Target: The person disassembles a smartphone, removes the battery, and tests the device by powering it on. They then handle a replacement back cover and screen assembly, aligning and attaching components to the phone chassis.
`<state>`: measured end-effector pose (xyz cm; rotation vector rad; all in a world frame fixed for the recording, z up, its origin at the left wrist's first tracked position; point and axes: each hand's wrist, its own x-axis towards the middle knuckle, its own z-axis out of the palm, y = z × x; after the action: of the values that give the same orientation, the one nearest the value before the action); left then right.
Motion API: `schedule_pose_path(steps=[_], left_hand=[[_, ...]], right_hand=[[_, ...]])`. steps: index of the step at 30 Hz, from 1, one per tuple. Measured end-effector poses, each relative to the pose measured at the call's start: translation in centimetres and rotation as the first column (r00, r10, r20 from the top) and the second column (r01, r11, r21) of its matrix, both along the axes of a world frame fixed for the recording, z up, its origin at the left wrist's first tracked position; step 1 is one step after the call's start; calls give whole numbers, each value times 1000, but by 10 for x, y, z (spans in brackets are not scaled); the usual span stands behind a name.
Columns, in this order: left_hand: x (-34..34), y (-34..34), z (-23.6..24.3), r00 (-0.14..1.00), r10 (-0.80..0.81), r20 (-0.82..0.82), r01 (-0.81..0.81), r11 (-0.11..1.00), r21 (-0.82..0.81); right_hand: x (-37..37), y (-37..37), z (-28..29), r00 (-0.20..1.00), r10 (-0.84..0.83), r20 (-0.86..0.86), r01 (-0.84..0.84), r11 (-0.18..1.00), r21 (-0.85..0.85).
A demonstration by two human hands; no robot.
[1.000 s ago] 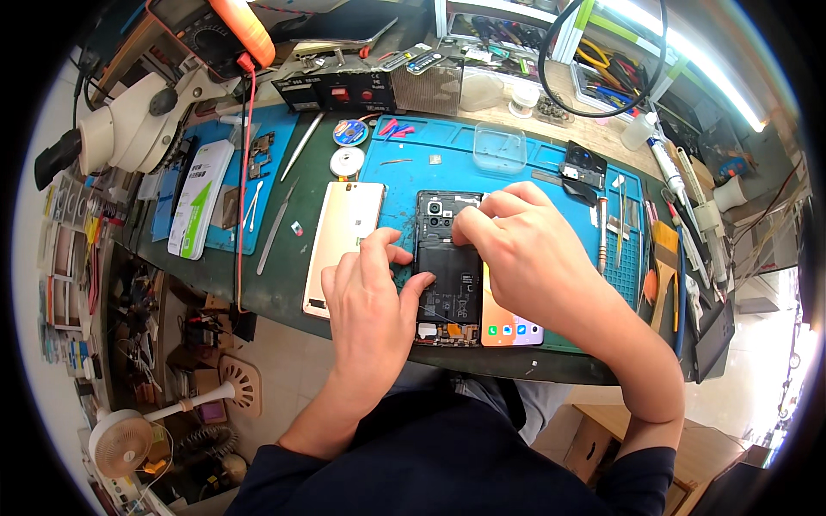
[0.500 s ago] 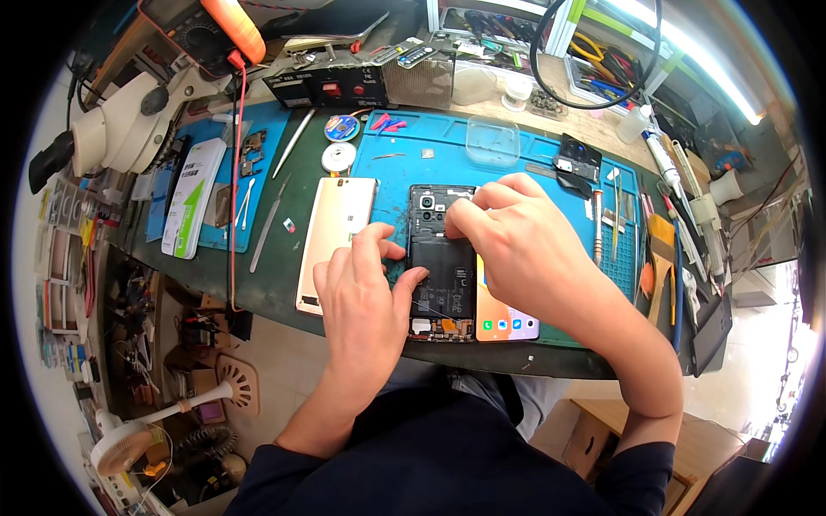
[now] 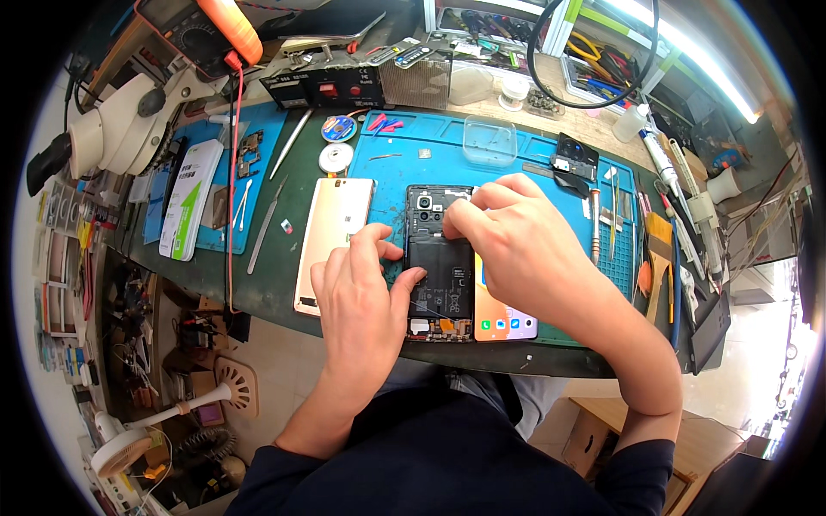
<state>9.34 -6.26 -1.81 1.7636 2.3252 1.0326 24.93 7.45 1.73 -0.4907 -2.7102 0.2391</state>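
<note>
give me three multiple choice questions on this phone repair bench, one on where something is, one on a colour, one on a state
1. Where does the white back cover lie?
A. left of the opened phone
B. right of it
C. on the microscope

2. What colour is the work mat under the phone?
A. red
B. blue
C. yellow

3. What state is the phone under the hands in?
A. sealed in a box
B. back off, inner parts showing
C. snapped in two

Answers:
1 A, the cover rests on the bench beside the left hand, left of the phone.
2 B, the mat shows blue around the phone and the right hand.
3 B, the dark inside and camera parts lie bare.
</note>
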Motion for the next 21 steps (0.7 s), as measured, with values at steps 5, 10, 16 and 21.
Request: schedule_pose_path(steps=[5,10,16,21], left_hand=[[0,0,0,1000,-1,-12,1,1000,3],[0,0,-1,1000,4,-31,-4,1000,3],[0,0,-1,1000,7,-5,-7,1000,0],[0,0,0,1000,12,16,-12,1000,-22]], right_hand=[[0,0,1,1000,1,7,-1,1000,-2],[1,0,2,1000,3,20,-3,1000,-30],[1,-1,3,1000,-5,7,5,999,-33],[11,9,4,988,44,-148,-57,995,-83]])
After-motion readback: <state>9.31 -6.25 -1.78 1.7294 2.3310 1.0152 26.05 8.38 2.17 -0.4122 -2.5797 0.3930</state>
